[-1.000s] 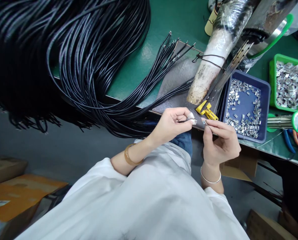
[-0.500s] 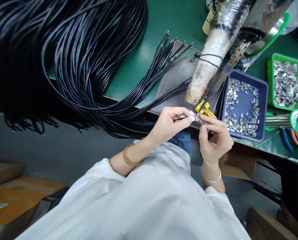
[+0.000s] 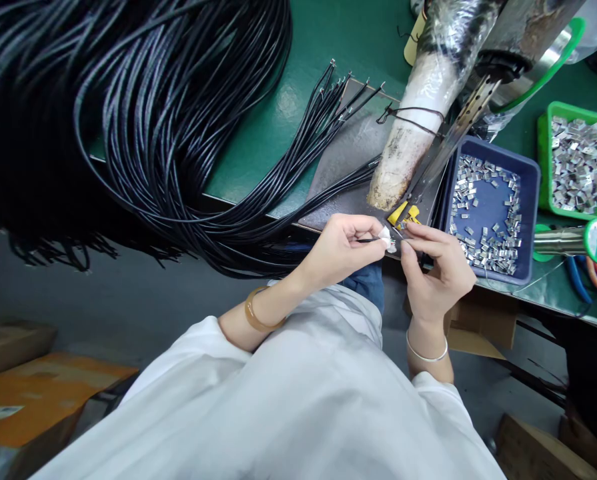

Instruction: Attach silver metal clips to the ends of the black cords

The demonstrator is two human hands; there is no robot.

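On the left, a big heap of black cables [image 3: 193,100] spills over the near edge of the green surface [image 3: 363,47], some of its ends lying on a grey board [image 3: 373,130]. Near the middle, the left hand [image 3: 351,243] has its thumb and forefinger clamped on a single cable [image 3: 371,240], which runs between them; a white covering [image 3: 385,239] sits at those fingertips, just past the cable's visible stretch. A yellow tool [image 3: 397,213] lies just beyond, partly hidden by the right hand [image 3: 441,270]. That hand's thumb and forefinger face the cable from the right, close to the white covering; a thin pale piece [image 3: 397,234] shows by their tips, too small to tell whether they pinch it. Farther right, a blue tray [image 3: 532,217] holds scattered metal clips [image 3: 511,250], with a green box [image 3: 573,214] of metal pieces beyond it, and pliers [image 3: 578,280] nearer.
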